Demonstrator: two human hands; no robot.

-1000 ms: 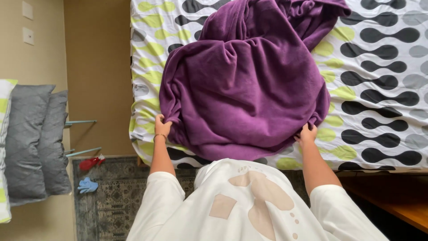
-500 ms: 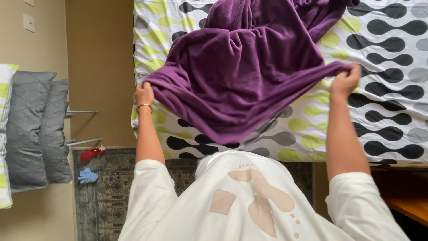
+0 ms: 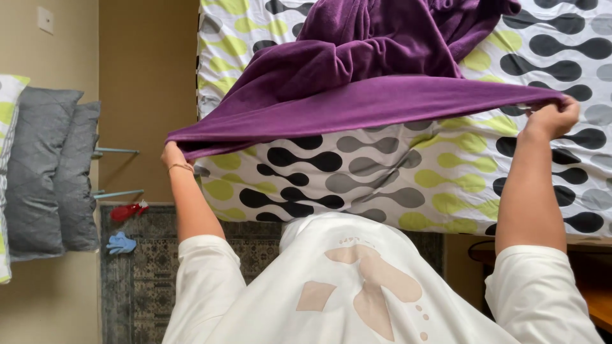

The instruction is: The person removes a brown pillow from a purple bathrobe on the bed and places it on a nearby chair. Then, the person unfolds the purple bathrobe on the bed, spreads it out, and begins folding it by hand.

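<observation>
Purple blanket (image 3: 357, 95) over bed (image 3: 408, 172), edge stretched taut btwn my hands: left hand (image 3: 173, 153) & right hand (image 3: 553, 118) clamped on corners, wide apart. I'd keep tension even, hands level.

the purple blanket (image 3: 357, 83) looked like soft, plush fleece, matt with a slight velvety sheen along its stretched edge. the bedsheet (image 3: 395, 172) under it was smooth printed cloth, flat and matt. the white shirt (image 3: 357, 286) was plain matt fabric with a smooth tan print. the grey pillows (image 3: 48, 172) had a quilted, stitched cloth surface. the rug (image 3: 140, 280) on the floor looked like woven, rough-textured cloth.
</observation>
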